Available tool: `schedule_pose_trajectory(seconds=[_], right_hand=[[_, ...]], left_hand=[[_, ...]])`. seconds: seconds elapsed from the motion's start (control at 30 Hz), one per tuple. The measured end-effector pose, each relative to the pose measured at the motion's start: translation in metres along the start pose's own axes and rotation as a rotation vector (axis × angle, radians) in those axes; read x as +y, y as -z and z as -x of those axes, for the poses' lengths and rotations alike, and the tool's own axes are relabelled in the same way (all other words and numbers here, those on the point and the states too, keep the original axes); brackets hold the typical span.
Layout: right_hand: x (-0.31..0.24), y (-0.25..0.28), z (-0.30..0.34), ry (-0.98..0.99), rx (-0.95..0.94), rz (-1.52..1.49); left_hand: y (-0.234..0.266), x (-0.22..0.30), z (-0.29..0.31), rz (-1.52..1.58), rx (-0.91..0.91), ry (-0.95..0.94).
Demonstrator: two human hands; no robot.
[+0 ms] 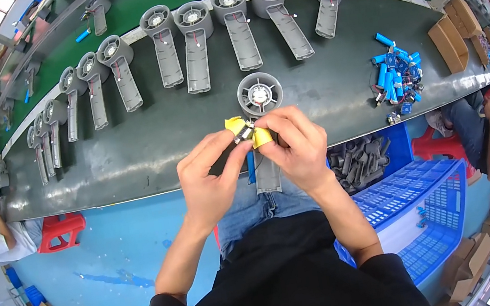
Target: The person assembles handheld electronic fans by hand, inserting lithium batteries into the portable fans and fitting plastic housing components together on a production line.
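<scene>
My left hand and my right hand meet in front of my body over the workbench edge, fingers pinched. Between their fingertips is a small dark and silver electronic part, its exact kind too small to tell. Yellow pieces show at the fingertips of both hands; I cannot tell whether they are tape or finger covers. Under my hands lies a grey fan housing with its round end away from me and its trough-like handle toward my lap. Beside the handle hangs a blue cylindrical cell, partly hidden.
Several similar grey housings line the far side of the dark workbench. A pile of blue cells with circuit boards lies to the right, near cardboard boxes. Blue crates stand at my lower right. Other people sit at both sides.
</scene>
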State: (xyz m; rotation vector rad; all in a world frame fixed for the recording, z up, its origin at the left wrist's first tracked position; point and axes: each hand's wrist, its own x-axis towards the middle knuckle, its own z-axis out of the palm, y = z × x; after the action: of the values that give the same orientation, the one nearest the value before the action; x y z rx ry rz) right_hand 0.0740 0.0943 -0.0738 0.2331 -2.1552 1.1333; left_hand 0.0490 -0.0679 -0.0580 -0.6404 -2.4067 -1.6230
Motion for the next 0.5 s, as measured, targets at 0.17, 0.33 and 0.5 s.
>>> schedule_pose_trajectory(seconds=[0.17, 0.33, 0.5], right_hand=[[0.004, 0.002, -0.001, -0.02, -0.017, -0.02], [0.003, 0.005, -0.004, 0.001, -0.041, -0.008], [0.003, 0.008, -0.009, 0.086, -0.074, 0.092]], left_hand=[[0.004, -0.006, -0.007, 0.566, -0.186, 0.163], [0.01, -0.017, -0.003, 0.761, -0.244, 0.275], [0.009, -0.02, -0.005, 0.805, -0.262, 0.235]])
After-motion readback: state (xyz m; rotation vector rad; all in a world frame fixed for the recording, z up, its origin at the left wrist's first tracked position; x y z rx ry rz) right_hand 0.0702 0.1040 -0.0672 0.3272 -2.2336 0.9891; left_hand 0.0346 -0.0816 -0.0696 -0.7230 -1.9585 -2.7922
